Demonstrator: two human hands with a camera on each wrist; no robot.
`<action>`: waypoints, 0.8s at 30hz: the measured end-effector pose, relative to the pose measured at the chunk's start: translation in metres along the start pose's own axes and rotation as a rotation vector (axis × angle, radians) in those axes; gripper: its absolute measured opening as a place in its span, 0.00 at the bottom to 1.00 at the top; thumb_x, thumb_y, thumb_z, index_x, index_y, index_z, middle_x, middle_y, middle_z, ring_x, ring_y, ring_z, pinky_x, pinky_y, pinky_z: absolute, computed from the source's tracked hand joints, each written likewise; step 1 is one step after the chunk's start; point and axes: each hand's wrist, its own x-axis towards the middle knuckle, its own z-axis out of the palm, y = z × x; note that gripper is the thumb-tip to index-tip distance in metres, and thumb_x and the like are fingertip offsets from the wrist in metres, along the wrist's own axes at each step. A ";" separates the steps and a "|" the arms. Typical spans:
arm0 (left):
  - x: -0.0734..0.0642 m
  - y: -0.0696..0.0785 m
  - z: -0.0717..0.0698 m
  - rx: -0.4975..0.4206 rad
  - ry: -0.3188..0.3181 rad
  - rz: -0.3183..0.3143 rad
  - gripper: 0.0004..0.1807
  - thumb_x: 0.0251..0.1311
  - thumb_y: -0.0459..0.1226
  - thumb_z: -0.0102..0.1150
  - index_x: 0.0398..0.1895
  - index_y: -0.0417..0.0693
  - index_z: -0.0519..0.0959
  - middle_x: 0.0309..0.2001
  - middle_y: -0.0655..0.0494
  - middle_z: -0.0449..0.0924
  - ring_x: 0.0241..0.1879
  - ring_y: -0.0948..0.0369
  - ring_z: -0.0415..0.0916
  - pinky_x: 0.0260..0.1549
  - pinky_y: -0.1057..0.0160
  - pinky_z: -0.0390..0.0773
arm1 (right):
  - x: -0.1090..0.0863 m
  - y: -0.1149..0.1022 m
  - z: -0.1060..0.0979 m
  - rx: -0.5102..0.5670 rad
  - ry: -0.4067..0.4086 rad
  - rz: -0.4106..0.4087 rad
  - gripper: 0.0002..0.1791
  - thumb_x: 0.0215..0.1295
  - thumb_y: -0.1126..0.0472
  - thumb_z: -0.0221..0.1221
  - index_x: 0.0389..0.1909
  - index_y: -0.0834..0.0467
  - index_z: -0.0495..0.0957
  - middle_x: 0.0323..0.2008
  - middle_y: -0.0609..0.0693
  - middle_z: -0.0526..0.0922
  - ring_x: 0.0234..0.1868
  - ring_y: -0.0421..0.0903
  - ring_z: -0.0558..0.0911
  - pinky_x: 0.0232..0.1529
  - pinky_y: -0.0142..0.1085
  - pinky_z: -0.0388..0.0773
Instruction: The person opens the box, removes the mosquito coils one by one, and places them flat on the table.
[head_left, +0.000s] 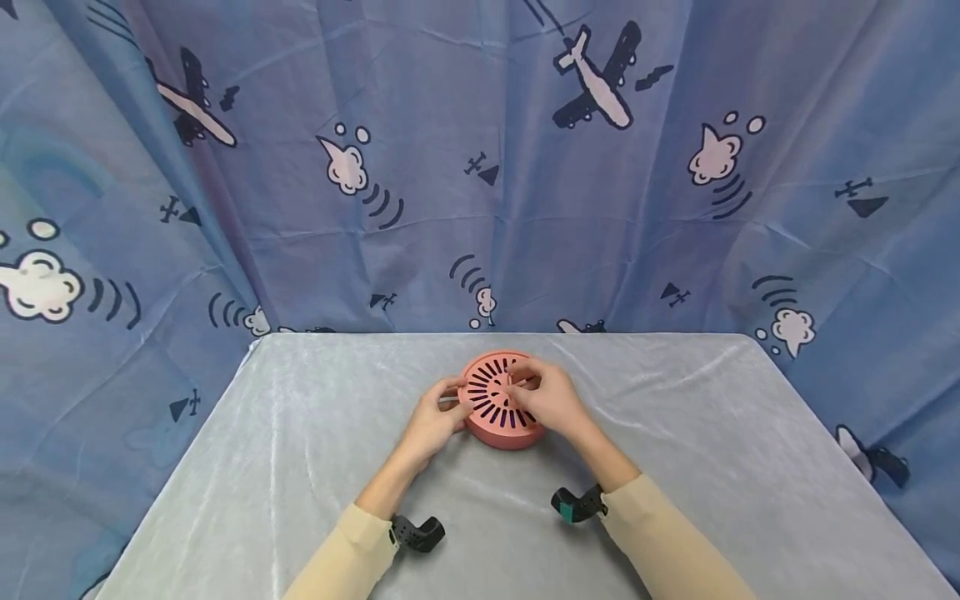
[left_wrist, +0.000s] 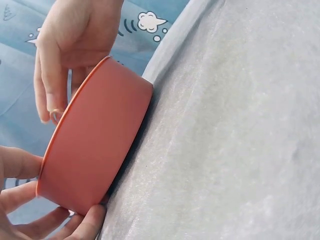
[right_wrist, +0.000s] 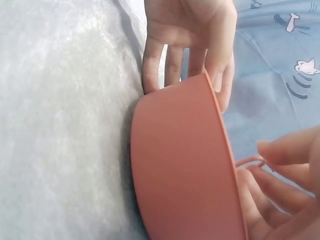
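A round coral-pink box (head_left: 501, 438) with a slotted lid (head_left: 483, 393) sits on the cloth-covered table. My left hand (head_left: 437, 418) holds its left side, thumb at the lid's rim and fingers spread along the wall. From the right, my right hand (head_left: 553, 398) reaches over the lid and pinches a small thin loop (right_wrist: 251, 160) standing up from it. In the left wrist view the box's smooth side wall (left_wrist: 97, 135) fills the middle, with the loop (left_wrist: 55, 116) between the right hand's fingertips. The inside of the box is hidden.
A pale grey cloth (head_left: 315, 467) covers the table. Behind it and at the sides hangs a blue curtain (head_left: 435, 167) printed with planes and clouds. Black wrist cameras (head_left: 420, 534) are strapped at both sleeves.
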 end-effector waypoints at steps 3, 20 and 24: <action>-0.001 0.000 0.000 -0.001 -0.001 -0.004 0.23 0.70 0.33 0.59 0.68 0.43 0.73 0.62 0.39 0.70 0.58 0.47 0.74 0.49 0.53 0.85 | 0.002 0.001 0.003 0.007 -0.012 0.043 0.18 0.65 0.65 0.67 0.55 0.62 0.82 0.42 0.55 0.84 0.32 0.46 0.82 0.27 0.36 0.81; -0.003 0.002 0.002 -0.007 0.015 -0.008 0.25 0.70 0.33 0.59 0.70 0.44 0.71 0.62 0.37 0.71 0.59 0.45 0.74 0.50 0.49 0.84 | 0.012 0.004 0.002 0.254 -0.128 0.159 0.18 0.69 0.69 0.63 0.57 0.70 0.77 0.38 0.61 0.86 0.32 0.49 0.88 0.35 0.41 0.88; -0.003 0.002 0.003 -0.011 0.026 -0.009 0.27 0.69 0.33 0.60 0.71 0.44 0.70 0.60 0.36 0.70 0.58 0.45 0.75 0.49 0.48 0.84 | 0.012 0.000 0.000 0.239 -0.139 0.146 0.18 0.67 0.70 0.63 0.56 0.71 0.77 0.38 0.62 0.86 0.31 0.50 0.89 0.35 0.42 0.88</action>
